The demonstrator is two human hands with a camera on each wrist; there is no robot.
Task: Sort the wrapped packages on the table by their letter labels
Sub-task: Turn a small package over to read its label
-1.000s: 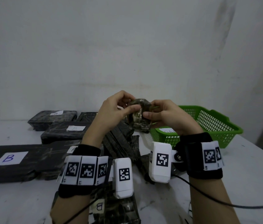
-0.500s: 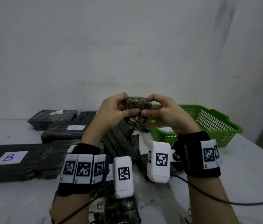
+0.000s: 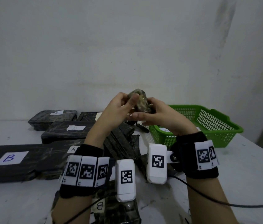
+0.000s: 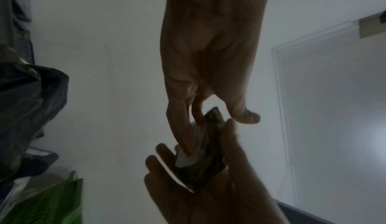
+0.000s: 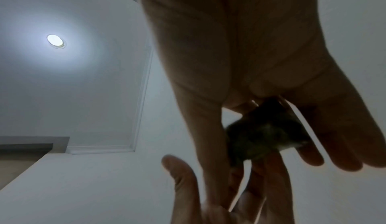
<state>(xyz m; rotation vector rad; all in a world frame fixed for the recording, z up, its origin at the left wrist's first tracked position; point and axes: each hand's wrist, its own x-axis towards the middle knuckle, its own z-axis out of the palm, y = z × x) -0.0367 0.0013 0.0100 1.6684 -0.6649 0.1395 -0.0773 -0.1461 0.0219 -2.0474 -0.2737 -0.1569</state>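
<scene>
Aloft, both hands (image 3: 143,113) pinch small package (image 3: 139,101) — above table (image 3: 240,167).

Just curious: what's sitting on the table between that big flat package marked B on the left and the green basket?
In the head view, between the B package and the green basket lies a jumbled pile of dark wrapped packages, partly hidden by the wrists.

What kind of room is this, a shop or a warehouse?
Probably a bare workroom for sorting: a plain white wall, a scuffed table with lettered wrapped packages, and a green basket.
</scene>
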